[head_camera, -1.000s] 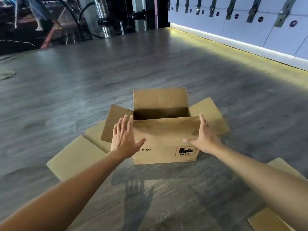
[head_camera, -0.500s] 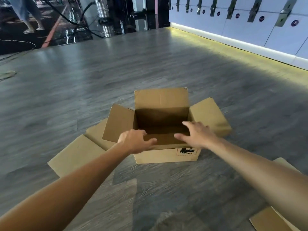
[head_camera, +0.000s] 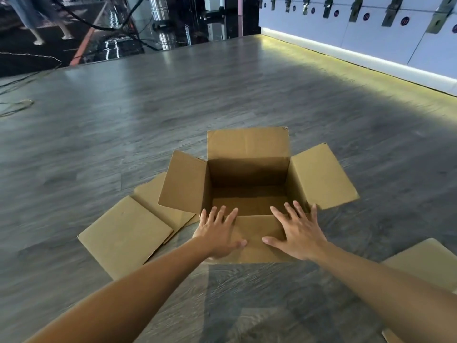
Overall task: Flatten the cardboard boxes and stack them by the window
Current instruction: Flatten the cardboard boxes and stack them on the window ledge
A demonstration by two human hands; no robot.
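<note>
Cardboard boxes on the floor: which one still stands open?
The box under both hands, flaps spread; the flattened pieces left and right lie flat.

The scene is evenly and fairly brightly lit, with a yellowish strip of light glowing along the foot of the white lockers [head_camera: 371,28] and spilling onto the grey floor [head_camera: 148,115], which carries a soft sheen and streaky motion blur, strongest at the left. The inside of the open box [head_camera: 247,174] lies in deep shadow, and a dark shadow falls on the floor just in front of it between the forearms. Wide-angle distortion bends the lines near the edges, and the dark background at the top left shows sharp glints on glossy surfaces.
</note>
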